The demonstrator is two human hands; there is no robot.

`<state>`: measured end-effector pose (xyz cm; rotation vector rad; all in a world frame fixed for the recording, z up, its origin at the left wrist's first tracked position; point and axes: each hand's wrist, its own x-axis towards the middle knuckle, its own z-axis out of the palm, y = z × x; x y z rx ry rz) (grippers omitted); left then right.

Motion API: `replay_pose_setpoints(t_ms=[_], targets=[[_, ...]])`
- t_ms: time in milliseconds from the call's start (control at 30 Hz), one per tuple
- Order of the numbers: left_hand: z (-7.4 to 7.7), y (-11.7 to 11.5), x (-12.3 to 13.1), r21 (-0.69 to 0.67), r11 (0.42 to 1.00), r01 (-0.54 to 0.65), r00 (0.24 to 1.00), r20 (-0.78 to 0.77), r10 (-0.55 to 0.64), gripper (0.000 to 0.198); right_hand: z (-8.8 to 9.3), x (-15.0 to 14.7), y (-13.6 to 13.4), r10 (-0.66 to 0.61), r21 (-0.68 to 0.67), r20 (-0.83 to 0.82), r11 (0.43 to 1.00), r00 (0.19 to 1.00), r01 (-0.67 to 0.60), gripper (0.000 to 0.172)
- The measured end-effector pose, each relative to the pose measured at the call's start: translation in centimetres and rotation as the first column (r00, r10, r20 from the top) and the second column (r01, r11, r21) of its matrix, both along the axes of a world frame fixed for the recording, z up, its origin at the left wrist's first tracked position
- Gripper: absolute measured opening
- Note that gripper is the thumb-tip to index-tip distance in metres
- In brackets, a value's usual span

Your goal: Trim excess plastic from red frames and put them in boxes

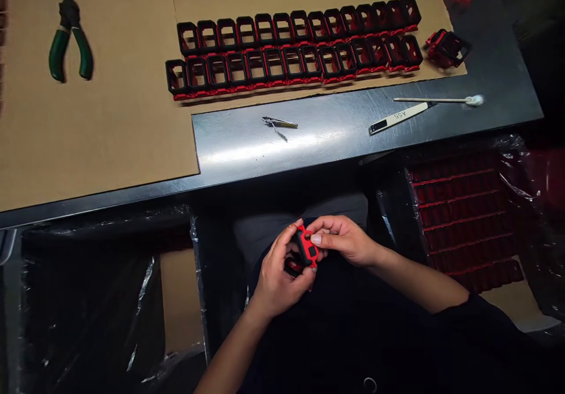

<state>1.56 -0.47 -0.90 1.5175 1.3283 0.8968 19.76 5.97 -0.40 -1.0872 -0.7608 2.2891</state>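
Low over my lap, my left hand (pixel 282 270) grips a small red-and-black plastic frame (pixel 310 248), its fingers around the black side. My right hand (pixel 342 239) meets it from the right, with thumb and fingers pinching the upper red edge near a round hole. Parts of the frame are hidden behind my fingers. On the table above stand two long rows of similar red-and-black frames (pixel 291 77). One more such frame (pixel 448 49) lies apart, tilted, past the right end of the rows.
Green-handled cutting pliers (pixel 70 40) lie on the cardboard (pixel 110 129). Nail clippers (pixel 280 125), a white-handled knife (pixel 399 118) and a cotton-tipped stick (pixel 435 100) rest on the metal tabletop (pixel 238 155). Plastic-lined boxes flank my lap; the right one holds rows of red parts (pixel 468 223).
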Motion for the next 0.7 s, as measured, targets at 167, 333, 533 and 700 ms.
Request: replay_pose_setpoints(t_ms=[167, 333, 533, 700], targets=[[-0.3, -0.3, -0.4, -0.007, 1.0, -0.007, 0.998, 0.067, 0.007, 0.075, -0.2, -0.1, 0.0, -0.034, -0.023, -0.015, 0.999, 0.999, 0.033, 0.035], [-0.5, 0.2, -0.7, 0.106, 0.994, 0.034, 0.999, -0.035, -0.031, 0.08, -0.4, -0.1, 0.1, -0.037, -0.007, -0.028, 0.999, 0.999, 0.036, 0.033], [-1.2, 0.5, -1.1, 0.21, 0.97, 0.125, 0.991, -0.077, -0.111, 0.094, 0.1, 0.0, 0.0, 0.033, 0.068, -0.038, 0.997, 0.999, -0.031, 0.024], [-1.3, 0.6, -1.4, 0.129, 0.988, 0.081, 0.997, -0.01, -0.08, 0.083, 0.4, 0.2, 0.1, 0.006, 0.225, -0.09, 0.974, 0.996, 0.015, 0.012]])
